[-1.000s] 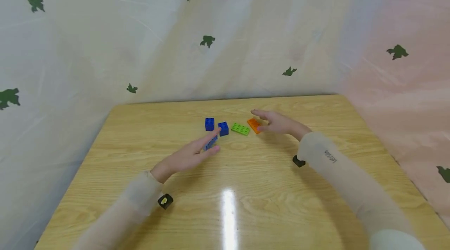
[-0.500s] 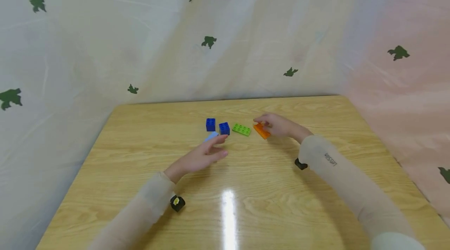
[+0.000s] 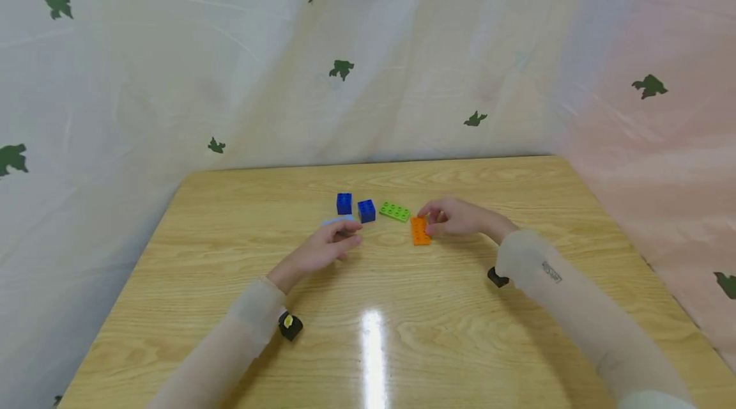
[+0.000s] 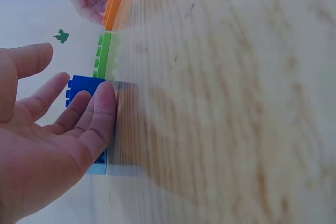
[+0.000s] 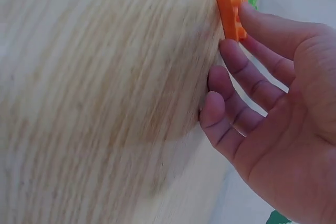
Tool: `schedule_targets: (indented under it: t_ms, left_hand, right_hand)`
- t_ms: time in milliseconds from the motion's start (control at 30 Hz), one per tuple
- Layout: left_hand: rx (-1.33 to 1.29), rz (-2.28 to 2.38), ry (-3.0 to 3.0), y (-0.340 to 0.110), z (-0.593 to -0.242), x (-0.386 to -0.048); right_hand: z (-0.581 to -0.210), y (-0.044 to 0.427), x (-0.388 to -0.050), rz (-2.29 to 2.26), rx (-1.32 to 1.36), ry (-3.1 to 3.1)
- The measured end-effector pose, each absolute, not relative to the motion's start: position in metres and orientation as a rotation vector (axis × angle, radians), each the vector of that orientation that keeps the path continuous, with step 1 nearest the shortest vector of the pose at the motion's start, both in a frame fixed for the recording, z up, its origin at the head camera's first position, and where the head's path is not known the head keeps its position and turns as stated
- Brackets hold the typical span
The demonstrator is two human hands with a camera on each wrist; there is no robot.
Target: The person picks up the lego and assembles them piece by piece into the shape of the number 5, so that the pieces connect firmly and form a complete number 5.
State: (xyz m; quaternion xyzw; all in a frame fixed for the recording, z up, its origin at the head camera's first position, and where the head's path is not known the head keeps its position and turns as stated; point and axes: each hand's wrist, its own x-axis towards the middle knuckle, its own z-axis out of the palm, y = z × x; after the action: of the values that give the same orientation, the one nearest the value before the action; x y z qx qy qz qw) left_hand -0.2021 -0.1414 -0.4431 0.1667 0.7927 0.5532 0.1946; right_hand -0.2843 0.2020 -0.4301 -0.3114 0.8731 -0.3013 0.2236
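An orange building brick (image 3: 420, 231) with studs lies on the table, its long side pointing toward me. My right hand (image 3: 457, 217) pinches it at the right: in the right wrist view the thumb presses the studs of the orange brick (image 5: 227, 6) and the other fingers bend near its end. My left hand (image 3: 319, 250) holds nothing, fingers loosely bent. Just beyond those fingers lies a light blue brick (image 3: 338, 220), partly covered by the hand. In the left wrist view the left hand (image 4: 58, 129) also covers part of a dark blue brick (image 4: 86, 83).
One dark blue brick (image 3: 344, 203) stands left of a second dark blue brick (image 3: 367, 211). A flat green brick (image 3: 395, 211) lies between that and the orange one. The wooden table (image 3: 230, 204) ends at a patterned cloth backdrop (image 3: 276, 89).
My right hand has moved nearer to me, turning and drawing the orange brick away from the green one. The light blue brick has turned beside my left hand, which has shifted slightly.
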Motion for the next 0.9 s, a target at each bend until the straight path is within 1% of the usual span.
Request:
schedule_targets:
  t_ms: [167, 433, 533, 633, 900]
  left_hand:
    - [0.392, 1.544, 2.227, -0.140, -0.443, -0.205]
    - [0.331, 1.468, 2.120, -0.134, -0.444, -0.205]
    - [0.302, 1.464, 2.103, -0.130, -0.445, -0.205]
    - [0.278, 1.467, 2.098, -0.128, -0.446, -0.206]
    - [0.220, 1.482, 2.095, -0.125, -0.447, -0.212]
  right_hand:
    - [-0.432, 0.193, -0.275, -0.827, -0.833, 2.424]
    - [-0.430, 0.177, -0.262, -0.765, -0.924, 2.409]
    - [-0.430, 0.171, -0.259, -0.801, -0.917, 2.391]
    - [-0.432, 0.163, -0.256, -0.879, -0.809, 2.367]
    - [-0.440, 0.146, -0.247, -1.179, -0.406, 2.178]
